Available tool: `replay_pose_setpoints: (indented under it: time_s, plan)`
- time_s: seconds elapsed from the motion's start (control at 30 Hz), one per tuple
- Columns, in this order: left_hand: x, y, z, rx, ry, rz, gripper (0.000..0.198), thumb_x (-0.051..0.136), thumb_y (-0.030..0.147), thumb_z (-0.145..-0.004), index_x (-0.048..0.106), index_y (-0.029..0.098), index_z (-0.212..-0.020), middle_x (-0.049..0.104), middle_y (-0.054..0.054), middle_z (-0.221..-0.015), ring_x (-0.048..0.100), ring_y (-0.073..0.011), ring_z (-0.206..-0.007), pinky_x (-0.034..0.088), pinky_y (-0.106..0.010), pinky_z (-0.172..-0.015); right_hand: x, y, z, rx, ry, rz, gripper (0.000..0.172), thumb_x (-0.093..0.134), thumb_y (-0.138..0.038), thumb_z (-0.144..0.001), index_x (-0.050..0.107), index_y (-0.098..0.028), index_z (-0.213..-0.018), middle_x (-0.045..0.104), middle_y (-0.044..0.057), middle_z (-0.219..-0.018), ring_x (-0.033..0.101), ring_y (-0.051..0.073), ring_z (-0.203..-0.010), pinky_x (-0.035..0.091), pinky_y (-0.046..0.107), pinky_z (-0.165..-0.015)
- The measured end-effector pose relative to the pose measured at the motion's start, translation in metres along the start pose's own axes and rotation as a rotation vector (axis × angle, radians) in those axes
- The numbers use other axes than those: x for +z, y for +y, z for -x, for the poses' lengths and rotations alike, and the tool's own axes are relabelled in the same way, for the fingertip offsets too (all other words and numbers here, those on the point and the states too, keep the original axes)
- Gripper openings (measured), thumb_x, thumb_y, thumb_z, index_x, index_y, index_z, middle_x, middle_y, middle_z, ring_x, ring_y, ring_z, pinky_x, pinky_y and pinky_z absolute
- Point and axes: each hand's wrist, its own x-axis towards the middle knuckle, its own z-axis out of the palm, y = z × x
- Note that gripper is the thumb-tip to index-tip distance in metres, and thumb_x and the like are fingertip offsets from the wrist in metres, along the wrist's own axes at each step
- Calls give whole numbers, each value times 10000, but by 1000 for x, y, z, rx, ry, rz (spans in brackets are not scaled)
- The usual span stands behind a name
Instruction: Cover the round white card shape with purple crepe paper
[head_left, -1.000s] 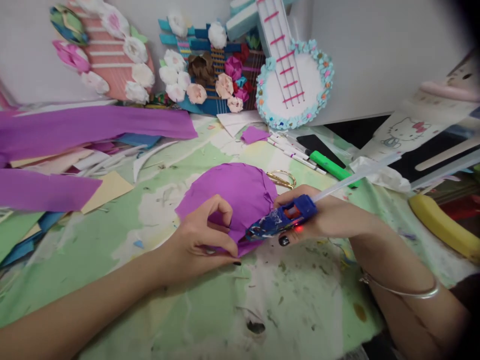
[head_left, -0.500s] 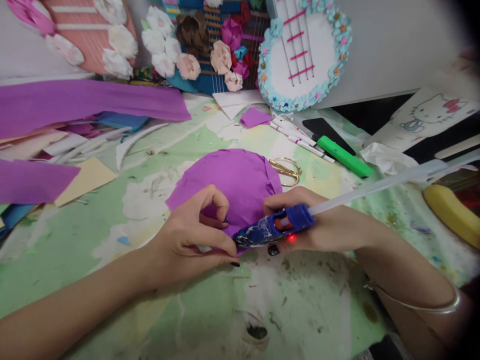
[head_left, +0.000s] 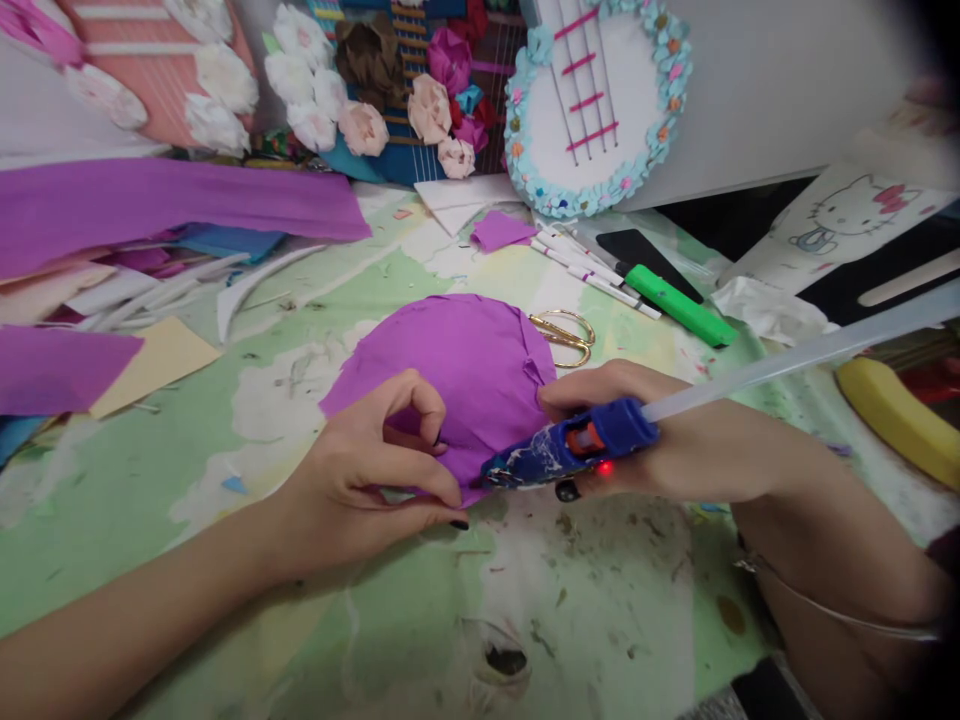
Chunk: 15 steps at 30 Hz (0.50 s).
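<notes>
A rounded piece covered in purple crepe paper (head_left: 457,360) lies on the table in front of me. My left hand (head_left: 382,465) pinches its near edge between thumb and fingers. In my right hand (head_left: 637,450) is a blue hot glue gun (head_left: 570,445), with a long clear glue stick (head_left: 795,355) coming out of its back end. A small red light glows on the gun's side. Its nozzle points left, at the paper's near edge just beside my left fingertips; whether it touches cannot be made out. Gold-handled scissors (head_left: 566,337) lie behind the paper, their blades hidden.
Purple crepe strips (head_left: 187,200) and paper scraps lie at the left. White marker pens (head_left: 592,275) and a green cutter (head_left: 679,305) are at the back right, near a cat-printed cup (head_left: 840,220). Decorated paper guitars (head_left: 596,110) stand behind. A yellow banana-shaped thing (head_left: 900,420) lies far right.
My right hand has drawn the glue gun slightly right, away from my left fingertips. My left hand keeps its pinch on the paper edge. The whole view has shifted a little.
</notes>
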Motion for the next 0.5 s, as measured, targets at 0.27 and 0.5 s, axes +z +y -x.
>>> replay_pose_setpoints:
  time_s: [0.27,0.5]
  plan:
    - [0,3,-1,-61,3,0,43,706,244,-745,729,233,-711,429,-34,-834,479,-162,-815,484,-263,-656,-7,1,5,24,13,52,141,692,-155,-600,580,-200,-672,551,-28,-659,498,139,-643,350,242,-553]
    - [2,1,-2,-114,68,-39,26,711,231,-743,705,224,-719,432,-17,-828,475,-139,-787,449,-252,-646,-11,5,6,-9,21,-60,155,670,-108,-583,621,-199,-697,586,-25,-665,524,140,-613,387,241,-530]
